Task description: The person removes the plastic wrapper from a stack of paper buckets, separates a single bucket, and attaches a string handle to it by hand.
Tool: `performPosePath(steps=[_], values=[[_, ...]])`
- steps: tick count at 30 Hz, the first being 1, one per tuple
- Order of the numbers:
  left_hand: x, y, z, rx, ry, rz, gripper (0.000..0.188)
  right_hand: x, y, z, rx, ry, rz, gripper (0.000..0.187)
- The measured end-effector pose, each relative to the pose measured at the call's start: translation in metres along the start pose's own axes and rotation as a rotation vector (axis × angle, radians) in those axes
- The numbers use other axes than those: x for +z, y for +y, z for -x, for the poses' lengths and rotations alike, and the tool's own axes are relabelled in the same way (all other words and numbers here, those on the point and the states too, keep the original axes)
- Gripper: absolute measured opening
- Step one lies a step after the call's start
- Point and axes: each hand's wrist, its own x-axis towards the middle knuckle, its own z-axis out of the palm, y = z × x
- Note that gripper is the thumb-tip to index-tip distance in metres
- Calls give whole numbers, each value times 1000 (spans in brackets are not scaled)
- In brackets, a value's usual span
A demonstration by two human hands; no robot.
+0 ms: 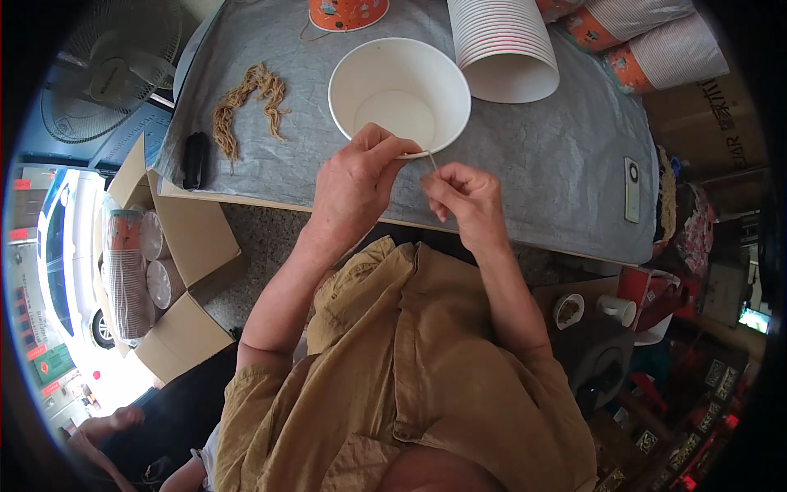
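Observation:
A white paper bucket (402, 66) stands on the grey-covered table (525, 180), its round mouth facing me. My left hand (352, 184) is closed on the bucket's near rim, thumb and fingers pinching the edge. Just right of it, my right hand (474, 201) pinches a thin tan cord (433, 161) that runs up to the rim. Whether the cord passes through a hole there is too small to tell. A loose bundle of similar tan cords (250, 94) lies to the left of the bucket.
At the far edge sits an orange printed bucket (348, 15) with a thin cord at its side. A stack of nested white buckets (502, 45) lies behind right. A black object (195, 161) and a small silver device (631, 190) flank the tabletop. An open carton (193, 221) holds wrapped stacks.

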Motion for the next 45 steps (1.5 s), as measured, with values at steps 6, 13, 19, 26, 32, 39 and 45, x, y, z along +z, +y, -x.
performPosePath(steps=[6, 13, 19, 26, 32, 39, 45], values=[[-14, -9, -5, 44, -48, -14, 20, -24, -33, 21, 38, -69, 189, 13], [-26, 40, -17, 47, -280, 322, 39, -28, -55, 24, -110, -72, 436, 11], [-10, 37, -44, -44, -585, 403, 16, -30, -75, 19, -166, -103, 387, 12], [-5, 23, -46, -286, -625, 794, 20, -44, -54, 7, -374, -11, 142, 14], [-2, 26, -46, -270, -572, 759, 19, -40, -52, 11, -590, -29, 505, 18], [1, 26, -42, -266, -548, 712, 21, -32, -50, 12, -596, 6, 569, 13], [-2, 36, -39, -230, -506, 745, 24, -34, -54, 19, -549, 4, 521, 7]])
